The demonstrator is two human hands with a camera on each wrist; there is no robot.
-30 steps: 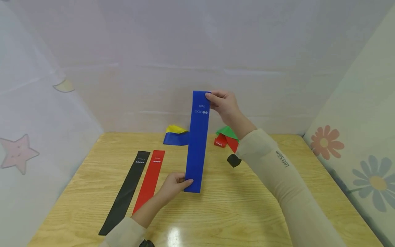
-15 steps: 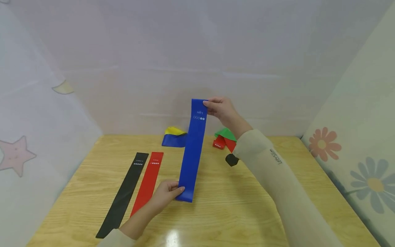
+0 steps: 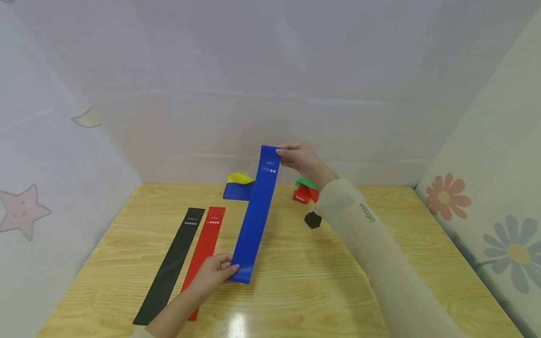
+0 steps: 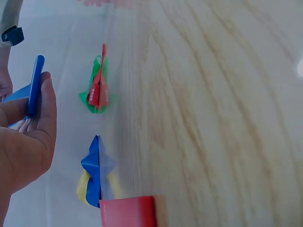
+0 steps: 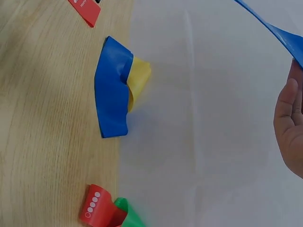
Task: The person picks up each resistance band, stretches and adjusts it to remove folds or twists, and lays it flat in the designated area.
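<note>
blue band [image 3: 255, 211] is up off the table [image 3: 321, 281], stretched flat between both hands, slanting from near the middle of the table up toward its far edge. left hand [image 3: 211, 274] pinches the low end, right hand [image 3: 297, 157] pinches the top end beside the print. red band [image 3: 205, 249] and black band [image 3: 171, 265] lie flat side by side toward the left edge. to lay it well: keep it taut and untwisted, lower the near end first just right of the red band, parallel, no overlap.
</note>
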